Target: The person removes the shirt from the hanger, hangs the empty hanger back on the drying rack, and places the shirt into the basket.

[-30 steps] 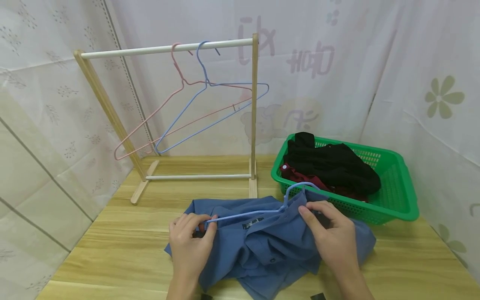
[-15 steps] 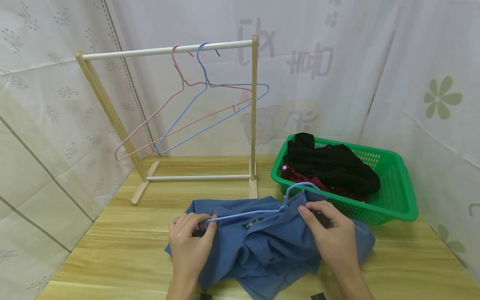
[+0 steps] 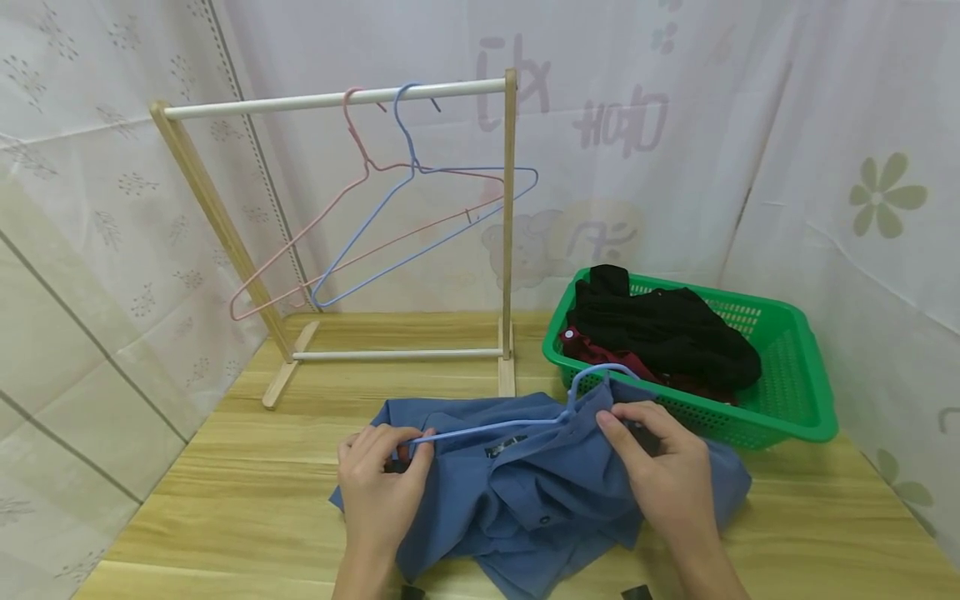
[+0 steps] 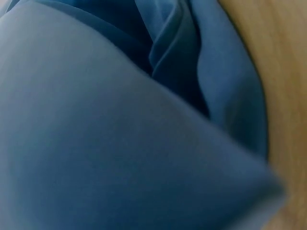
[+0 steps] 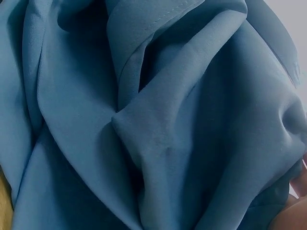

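A blue button-up shirt lies rumpled on the wooden table, its dark label showing inside the neck. Along its neckline runs a light-blue clothes hanger, with the hook standing up beside the collar. My left hand pinches the hanger's left arm between thumb and fingers. With the thumb and fingers of my right hand I pinch the shirt's collar just right of the hook. The hanger's right arm is hidden under the cloth. Folds of the shirt fill the right wrist view, and shirt cloth covers most of the left one.
Behind the shirt stands a wood-and-white garment rack. A pink hanger and another blue hanger hang from its bar. At the right, a green plastic basket holds a black garment and a dark red one.
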`<action>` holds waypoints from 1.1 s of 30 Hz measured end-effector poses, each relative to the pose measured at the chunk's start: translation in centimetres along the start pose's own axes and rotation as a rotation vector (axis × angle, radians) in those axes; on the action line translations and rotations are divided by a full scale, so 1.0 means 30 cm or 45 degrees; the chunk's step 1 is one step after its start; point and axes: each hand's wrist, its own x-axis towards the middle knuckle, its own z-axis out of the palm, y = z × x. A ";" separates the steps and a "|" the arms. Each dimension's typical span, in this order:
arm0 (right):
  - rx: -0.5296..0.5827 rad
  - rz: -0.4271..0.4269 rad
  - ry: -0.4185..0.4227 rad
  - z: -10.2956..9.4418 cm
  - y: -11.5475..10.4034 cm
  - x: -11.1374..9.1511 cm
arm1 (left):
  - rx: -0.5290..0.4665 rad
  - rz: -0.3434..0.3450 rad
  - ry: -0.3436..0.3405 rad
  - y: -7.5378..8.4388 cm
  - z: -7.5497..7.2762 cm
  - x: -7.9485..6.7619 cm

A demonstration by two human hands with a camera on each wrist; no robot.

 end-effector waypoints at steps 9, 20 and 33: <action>-0.007 0.005 -0.004 -0.001 0.000 -0.004 | -0.004 0.007 -0.001 0.001 -0.001 -0.002; 0.007 0.001 -0.001 0.000 0.002 -0.001 | -0.002 0.008 -0.005 0.000 -0.002 0.001; 0.011 0.006 0.001 -0.003 0.006 -0.001 | 0.004 0.009 -0.005 -0.002 0.004 -0.004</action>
